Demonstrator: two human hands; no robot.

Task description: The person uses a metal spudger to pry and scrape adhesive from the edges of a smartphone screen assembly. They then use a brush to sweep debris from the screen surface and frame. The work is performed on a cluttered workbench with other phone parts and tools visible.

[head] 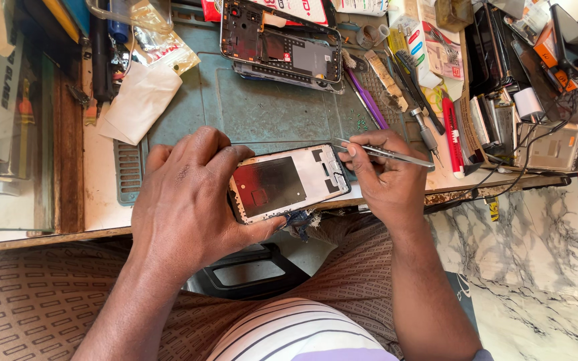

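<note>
The phone panel [289, 182] held at the picture's centre shows a white back with a dark red-black rectangle on it and black edging. The tweezers [386, 154] at 3 o'clock of it are plain silver. The work mat [262, 110] at 12 o'clock is dull teal-green. The second phone frame [281, 47], further toward 12, is black with a grey patch. The trousers [35, 294] at 7 o'clock carry a brown pattern of small dark bars (rows, evenly spaced). The floor [536, 254] at 4 o'clock is white marble with grey veins.

hands – left [185, 200] gripping phone frame [289, 182], right [382, 177] pinching tweezers [386, 154]
</note>
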